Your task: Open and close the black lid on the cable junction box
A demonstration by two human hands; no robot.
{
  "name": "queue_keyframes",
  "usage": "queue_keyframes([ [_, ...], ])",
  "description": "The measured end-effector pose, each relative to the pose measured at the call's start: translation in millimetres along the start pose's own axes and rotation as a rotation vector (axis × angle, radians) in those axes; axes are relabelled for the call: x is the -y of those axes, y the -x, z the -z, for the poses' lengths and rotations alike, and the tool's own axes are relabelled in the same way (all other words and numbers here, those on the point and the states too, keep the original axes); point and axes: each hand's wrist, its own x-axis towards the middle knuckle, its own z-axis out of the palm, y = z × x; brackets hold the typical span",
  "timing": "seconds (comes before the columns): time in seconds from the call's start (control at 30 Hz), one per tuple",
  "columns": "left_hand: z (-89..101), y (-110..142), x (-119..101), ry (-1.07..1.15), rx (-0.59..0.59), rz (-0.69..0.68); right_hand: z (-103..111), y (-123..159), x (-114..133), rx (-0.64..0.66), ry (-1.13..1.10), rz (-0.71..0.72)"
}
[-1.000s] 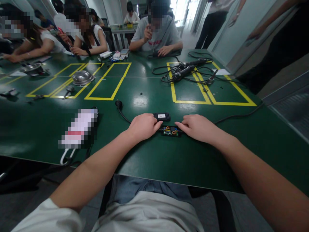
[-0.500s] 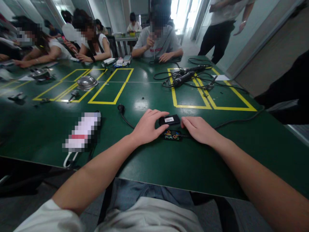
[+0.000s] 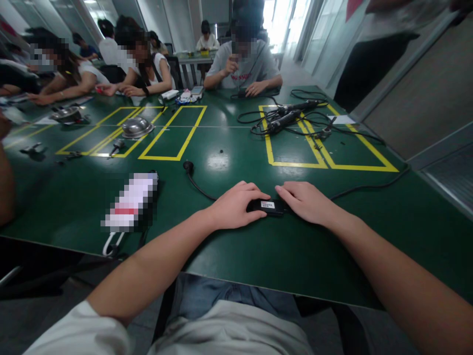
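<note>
A black adapter-like case with a white label on its lid lies on the green table in front of me. My left hand grips the lid from the left, thumb on the near side and fingers on the far side. The circuit board is hidden beneath the lid. My right hand is at the case's right end, its fingers closed over the cable there; the fingertips are partly hidden. From under my left hand a black cord runs left to a plug. Another black cord leads away right.
A phone with a blurred screen lies to the left. Farther off are a metal bowl-shaped part, small fittings and a tangle of black tools with cords. Yellow tape marks the table. People sit opposite and at left.
My left hand has brought the labelled lid nearer and down over the circuit board, which no longer shows. My right hand stays at the case's right end. An arm has appeared at the left edge.
</note>
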Motion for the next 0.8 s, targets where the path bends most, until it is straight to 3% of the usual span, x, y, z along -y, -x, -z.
queue_keyframes([
  [0.13, -0.4, -3, 1, 0.091, -0.153, 0.161, 3, 1, 0, 0.031, -0.003, -0.051],
  [0.23, 0.0, -6, 3, -0.022, -0.248, 0.327, 5, 1, 1, 0.052, 0.003, -0.052],
  [0.33, 0.4, -7, 5, -0.138, -0.181, 0.386, 5, 0, 4, 0.056, 0.046, -0.049],
  [0.53, 5.1, -4, -7, -0.358, -0.182, 0.298, 5, 0, 6, 0.101, 0.146, -0.02],
  [0.7, 11.3, -7, -27, -0.549, 0.109, 0.357, 2, 2, 9, 0.106, 0.252, -0.015],
  [0.8, 13.0, -9, -33, -0.559, 0.139, 0.376, 2, 3, 11, 0.08, 0.304, -0.04],
])
